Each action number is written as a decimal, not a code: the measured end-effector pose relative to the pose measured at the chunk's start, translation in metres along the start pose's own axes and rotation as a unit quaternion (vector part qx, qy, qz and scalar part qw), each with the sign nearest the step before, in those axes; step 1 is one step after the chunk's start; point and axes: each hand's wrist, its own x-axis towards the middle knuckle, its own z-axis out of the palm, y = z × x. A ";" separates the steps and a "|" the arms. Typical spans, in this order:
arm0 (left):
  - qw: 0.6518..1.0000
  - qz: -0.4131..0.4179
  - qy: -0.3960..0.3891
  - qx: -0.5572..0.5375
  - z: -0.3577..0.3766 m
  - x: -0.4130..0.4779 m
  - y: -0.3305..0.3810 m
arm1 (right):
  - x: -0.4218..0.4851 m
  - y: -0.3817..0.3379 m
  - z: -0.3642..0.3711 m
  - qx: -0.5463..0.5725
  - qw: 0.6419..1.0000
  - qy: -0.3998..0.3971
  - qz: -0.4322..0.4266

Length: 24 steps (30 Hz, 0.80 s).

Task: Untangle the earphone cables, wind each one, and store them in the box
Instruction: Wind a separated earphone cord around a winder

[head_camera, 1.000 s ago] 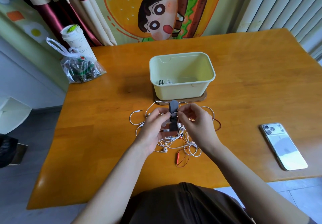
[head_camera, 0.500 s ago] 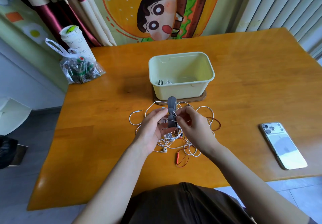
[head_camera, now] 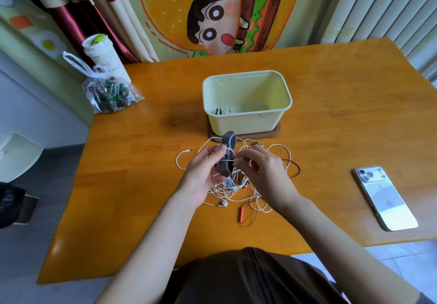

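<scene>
Just below the middle of the frame the left hand (head_camera: 204,176) grips a grey winder (head_camera: 229,143) upright, and the right hand (head_camera: 266,173) pinches a white cable (head_camera: 228,160) drawn tight across it, above the tangle of earphone cables (head_camera: 227,191) on the table (head_camera: 132,209). The pale box (head_camera: 246,124) stands just beyond, with one wound set in its left corner. The cup (head_camera: 104,55) at upper left carries print too small to read; bare wood lies left of the tangle, and a phone (head_camera: 385,199) lies near the lower right edge.

Tangled white cables (head_camera: 227,191) (red too) before box (head_camera: 246,119)
</scene>
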 end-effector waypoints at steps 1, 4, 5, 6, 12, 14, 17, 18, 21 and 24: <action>1.000 -0.005 -0.009 0.003 0.001 -0.001 0.000 | 0.000 -0.001 0.000 0.000 1.000 0.014 -0.003; 1.000 -0.017 -0.022 0.000 0.003 -0.002 0.001 | 0.000 -0.003 -0.001 -0.004 0.999 0.050 -0.015; 0.999 -0.021 -0.026 -0.007 0.003 -0.002 0.001 | 0.000 -0.003 -0.002 -0.001 0.998 0.062 -0.015; 0.999 -0.024 -0.029 -0.016 0.003 -0.002 0.000 | 0.000 -0.002 -0.003 0.004 0.997 0.073 -0.013; 0.999 -0.004 -0.034 -0.002 0.002 0.001 -0.006 | 0.000 -0.001 -0.003 0.003 0.996 0.086 -0.020; 0.999 -0.004 -0.033 -0.007 0.004 0.002 -0.006 | 0.000 -0.001 -0.001 0.006 0.996 0.086 -0.023; 0.998 -0.008 -0.045 -0.045 0.006 0.003 -0.007 | -0.001 -0.003 -0.001 0.031 0.995 0.090 -0.005; 0.997 -0.007 -0.055 -0.057 0.007 0.002 -0.007 | -0.001 -0.004 -0.001 0.046 0.995 0.091 0.010; 0.995 0.001 -0.061 -0.075 0.009 0.002 -0.009 | -0.003 -0.008 0.000 0.075 0.992 0.087 0.056; 0.995 0.000 -0.050 -0.084 0.009 0.001 -0.009 | -0.003 -0.007 -0.001 0.083 0.991 0.078 0.071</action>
